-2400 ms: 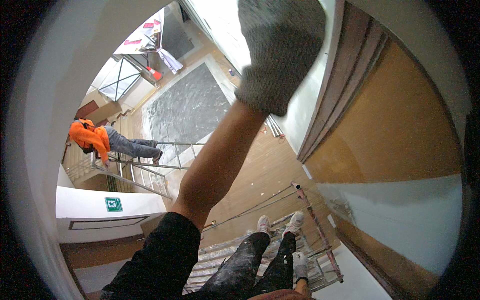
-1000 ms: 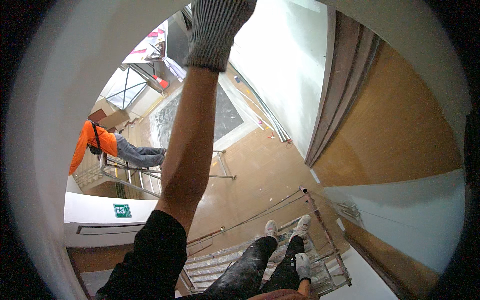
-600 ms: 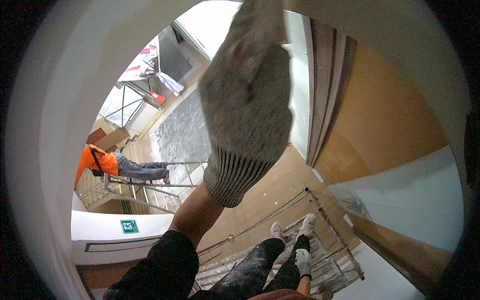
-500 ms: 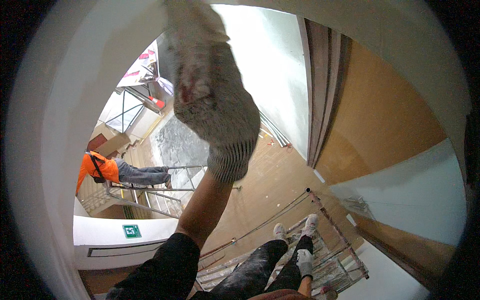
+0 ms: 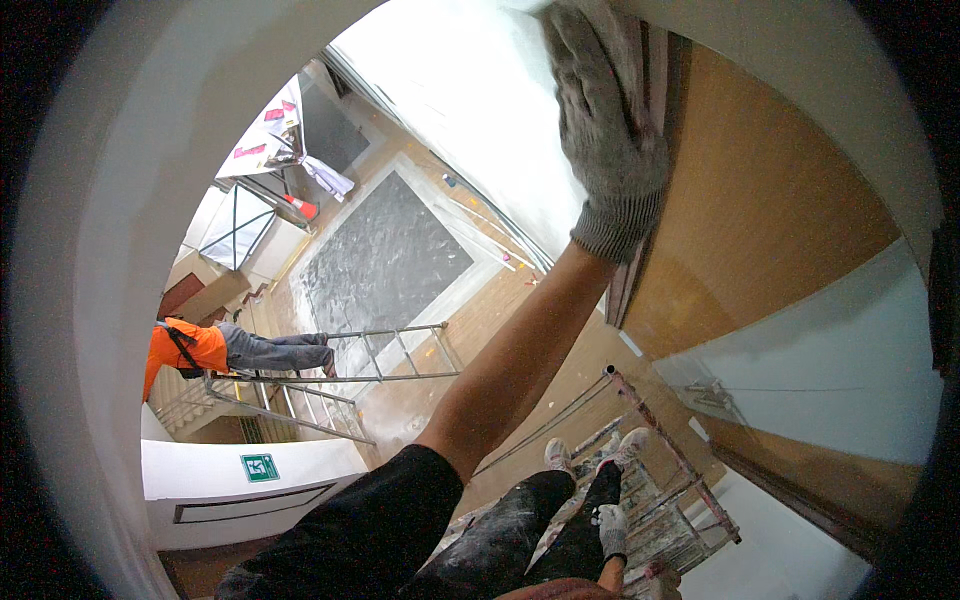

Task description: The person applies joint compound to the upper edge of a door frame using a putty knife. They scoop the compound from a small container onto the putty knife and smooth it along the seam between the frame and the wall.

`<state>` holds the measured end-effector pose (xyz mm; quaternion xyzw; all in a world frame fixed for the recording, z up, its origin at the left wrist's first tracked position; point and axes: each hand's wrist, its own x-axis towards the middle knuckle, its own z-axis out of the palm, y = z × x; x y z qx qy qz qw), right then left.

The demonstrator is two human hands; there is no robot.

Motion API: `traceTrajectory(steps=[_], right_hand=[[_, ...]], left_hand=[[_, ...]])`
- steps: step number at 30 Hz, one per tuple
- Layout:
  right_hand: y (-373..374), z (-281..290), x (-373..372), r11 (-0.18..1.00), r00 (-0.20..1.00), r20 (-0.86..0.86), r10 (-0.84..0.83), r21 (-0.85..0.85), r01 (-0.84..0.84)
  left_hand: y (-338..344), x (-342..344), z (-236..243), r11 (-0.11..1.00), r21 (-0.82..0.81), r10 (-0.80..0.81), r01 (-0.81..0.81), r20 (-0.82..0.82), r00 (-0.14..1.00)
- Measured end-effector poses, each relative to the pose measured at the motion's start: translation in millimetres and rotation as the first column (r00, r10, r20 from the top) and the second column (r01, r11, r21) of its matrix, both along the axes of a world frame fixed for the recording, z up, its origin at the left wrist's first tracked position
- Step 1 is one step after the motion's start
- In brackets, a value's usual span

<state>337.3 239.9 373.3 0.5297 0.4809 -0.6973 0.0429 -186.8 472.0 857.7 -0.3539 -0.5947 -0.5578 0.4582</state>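
Observation:
My left hand (image 5: 610,150), in a dusty grey knitted glove, is raised at the upper right, fingers stretched out along a pale surface (image 5: 535,50) beside brown vertical trim (image 5: 673,85); whether it touches either is unclear. My bare forearm and black sleeve run up to it from the lower left. Low at the right, my right hand (image 5: 610,530), in a lighter glove, lies by my dark-trousered thigh with curled fingers; what they hold, if anything, is too small to make out. My white shoes (image 5: 630,447) are on a paint-spattered scaffold platform (image 5: 665,505) far below my head.
A co-worker in orange (image 5: 195,345) leans over a metal ladder frame (image 5: 410,375) at the left, beside stairs (image 5: 185,415). A rusty scaffold pipe (image 5: 650,425) edges my platform. A traffic cone (image 5: 302,205), dark floor sheet (image 5: 375,260) and long strips (image 5: 485,225) lie beyond.
My left hand has swung from the upper middle to the right, toward the trim, its fingers now extended. My right hand stays by my thigh. The co-worker appears slightly lower in view.

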Motion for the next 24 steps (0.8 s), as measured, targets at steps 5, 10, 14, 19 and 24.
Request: traceTrajectory(steps=[5,10,14,19,24], right_hand=[[6.6,18.9,-7.6,0.995,0.996,0.037,-0.085,-0.054,0.087],[6.5,4.9,-0.1,0.999,0.996,0.083,0.023,0.024,-0.025],[8.9,-4.5,4.8,0.998,0.998,0.024,0.06,0.015,-0.061],[-11.8,-56.7,27.2,0.98,0.988,0.126,0.093,0.164,-0.113],[7.2,-0.5,-9.2,1.0,0.99,0.138,0.019,-0.003,-0.018]], left_hand=[[-65.0,-37.3,-12.8,0.993,-0.108,-0.047,0.046,-0.011,0.999],[-138.5,-82.8,75.4,0.882,-0.439,0.152,-0.172,-0.082,0.985],[-120.4,-66.8,97.9,0.589,-0.335,0.228,-0.735,-0.804,0.549],[-71.1,74.3,112.7,0.744,-0.667,0.159,0.028,0.218,0.963],[-102.2,81.3,81.7,0.754,-0.656,-0.002,0.027,0.039,0.999]])
